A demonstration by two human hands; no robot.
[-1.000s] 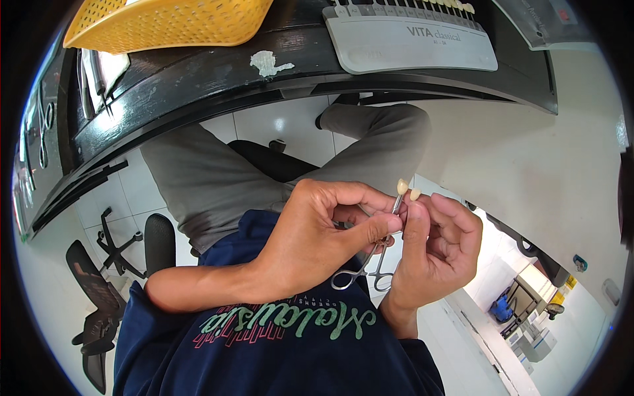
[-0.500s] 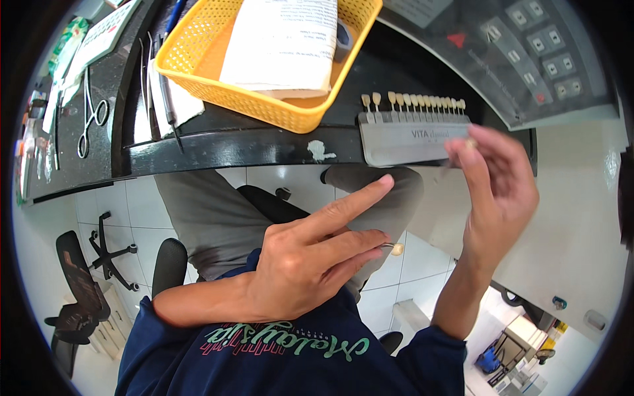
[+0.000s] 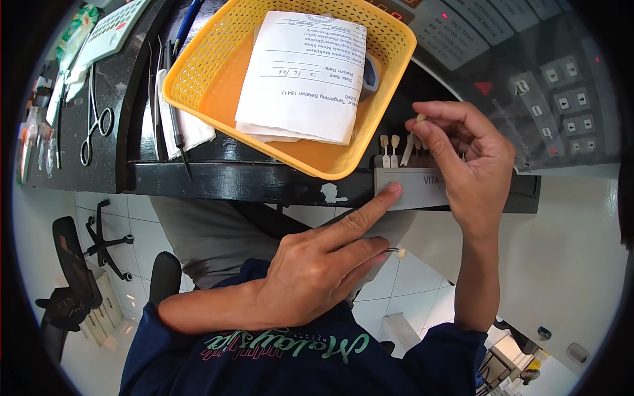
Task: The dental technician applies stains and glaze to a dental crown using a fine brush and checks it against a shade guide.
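The grey tooth shade guide (image 3: pixel 413 188) lies at the front edge of the dark counter (image 3: pixel 218 178), just right of the yellow basket (image 3: pixel 218 79) that holds a folded paper form (image 3: pixel 304 72). The right hand (image 3: pixel 469 162) is over the guide, its grip closed on one shade tab (image 3: pixel 411 142) pinched between thumb and forefinger. The left hand (image 3: pixel 323 270), below the guide, touches its front with an outstretched forefinger while its curled fingers seem to clamp a thin tool with a small tooth (image 3: pixel 401 252) at its tip, though that grip is partly hidden.
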